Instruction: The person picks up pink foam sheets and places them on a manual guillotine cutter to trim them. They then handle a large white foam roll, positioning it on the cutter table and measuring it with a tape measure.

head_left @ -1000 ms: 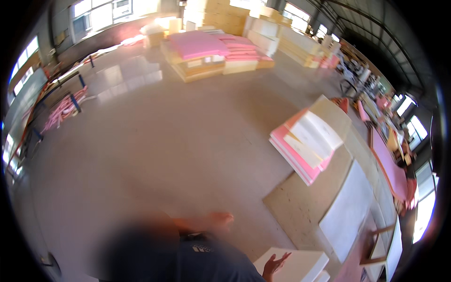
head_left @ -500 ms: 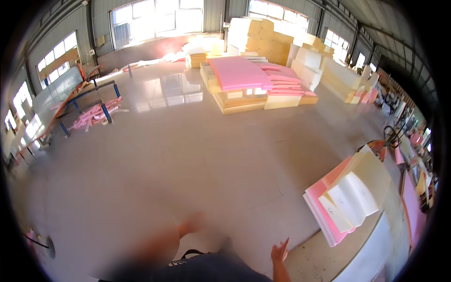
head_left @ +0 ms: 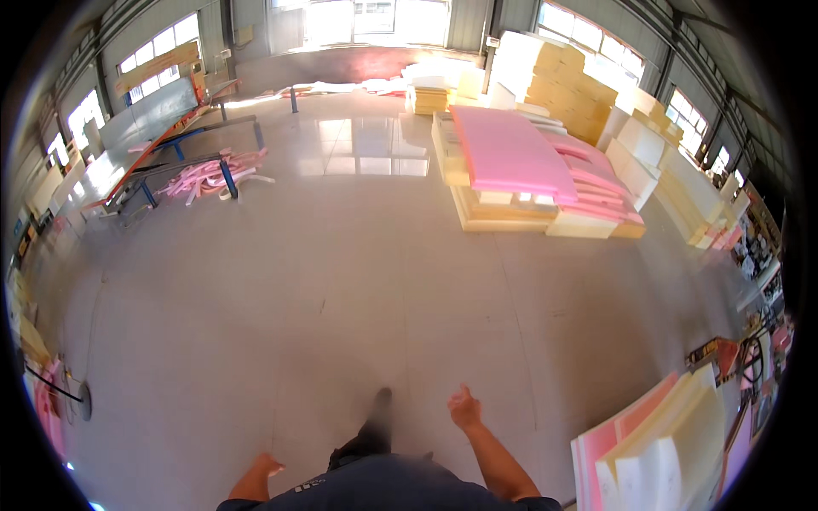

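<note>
My left hand (head_left: 266, 465) hangs low beside my body, holding nothing that I can see. Its fingers look loose and stretch a little toward the middle. Farther forward, my right hand (head_left: 464, 409) is held out over the floor with its fingers partly spread and nothing in it. Neither hand touches anything. Nearest to the right hand, though well apart from it, lean upright foam sheets (head_left: 630, 456) in pink, cream and white at the lower right. Between the hands, one leg (head_left: 372, 426) is stretched forward.
A smooth grey floor (head_left: 358, 281) lies ahead. Pink foam sheets (head_left: 511, 157) top a stack at the far right, with yellow foam blocks (head_left: 567, 94) behind. Far left stand a long table (head_left: 162, 119) and pink foam scraps (head_left: 209, 175). A round dark base (head_left: 85, 400) stands near left.
The view has turned left, and the foam stacks sit farther right. My left hand has swung back and down; my right hand has come forward. The nearby foam sheets are closer to the lower edge.
</note>
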`<state>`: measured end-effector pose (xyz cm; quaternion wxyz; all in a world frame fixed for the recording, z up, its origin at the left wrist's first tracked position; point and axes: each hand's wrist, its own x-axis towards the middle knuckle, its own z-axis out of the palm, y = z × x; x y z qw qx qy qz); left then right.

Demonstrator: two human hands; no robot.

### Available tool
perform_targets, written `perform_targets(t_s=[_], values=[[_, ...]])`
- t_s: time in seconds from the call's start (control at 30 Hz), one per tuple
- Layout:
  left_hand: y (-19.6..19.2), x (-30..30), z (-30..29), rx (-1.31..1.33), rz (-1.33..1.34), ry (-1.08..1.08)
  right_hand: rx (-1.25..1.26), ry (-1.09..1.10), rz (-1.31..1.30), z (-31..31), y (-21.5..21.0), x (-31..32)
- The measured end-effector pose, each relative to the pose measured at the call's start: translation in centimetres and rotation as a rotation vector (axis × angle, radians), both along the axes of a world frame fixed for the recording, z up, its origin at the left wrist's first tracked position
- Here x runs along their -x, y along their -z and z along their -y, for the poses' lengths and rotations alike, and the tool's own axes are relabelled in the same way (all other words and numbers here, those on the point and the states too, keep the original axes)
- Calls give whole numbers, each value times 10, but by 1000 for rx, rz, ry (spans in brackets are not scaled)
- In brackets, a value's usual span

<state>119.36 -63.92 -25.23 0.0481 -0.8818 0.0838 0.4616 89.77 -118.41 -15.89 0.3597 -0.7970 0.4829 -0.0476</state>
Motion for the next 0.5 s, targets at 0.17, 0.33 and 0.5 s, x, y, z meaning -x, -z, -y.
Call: perform_targets(t_s=[0.17,0.33,0.5], values=[[58,-103,87,158,-24,338,24,-80,-59,63,-5,-93],[33,-259,342,242,98,370,61,-195,-27,162,-6,-196],[-37,-342,591,956,334,101,-4,-179,-10,279,-7,-293]])
